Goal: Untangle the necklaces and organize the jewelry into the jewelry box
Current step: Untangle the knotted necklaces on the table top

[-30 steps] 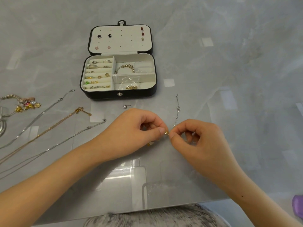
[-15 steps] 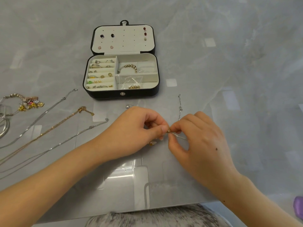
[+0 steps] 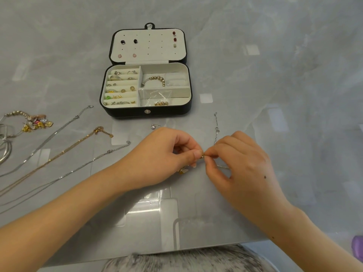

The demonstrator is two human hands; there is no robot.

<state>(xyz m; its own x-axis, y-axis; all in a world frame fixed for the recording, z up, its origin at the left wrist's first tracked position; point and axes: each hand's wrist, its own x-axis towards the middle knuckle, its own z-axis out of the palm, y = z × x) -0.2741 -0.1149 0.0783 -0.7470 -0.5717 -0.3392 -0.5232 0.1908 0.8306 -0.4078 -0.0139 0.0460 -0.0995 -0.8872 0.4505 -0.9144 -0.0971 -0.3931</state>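
My left hand [image 3: 167, 154] and my right hand [image 3: 241, 161] meet fingertip to fingertip over the grey table, both pinching a small gold piece [image 3: 202, 156]. A thin silver chain [image 3: 216, 127] runs from my right hand away toward the box; a short length shows under the right palm. A small gold bit [image 3: 181, 171] peeks out below my left hand. The black jewelry box [image 3: 147, 112] lies open beyond my hands, with rings, studs and a beaded bracelet [image 3: 155, 79] in its cream compartments. Several studs sit in the lid [image 3: 149, 46].
At the left lie a silver necklace [image 3: 55, 134], a gold necklace [image 3: 74, 146] and another silver necklace [image 3: 94, 160], stretched out side by side. A charm bracelet cluster [image 3: 33, 122] sits at the far left edge. One loose stone earring [image 3: 154, 126] lies just before the box.
My right hand has turned palm-down and closed in on my left hand's fingertips. The view shifted slightly. The necklaces and the box have not moved.
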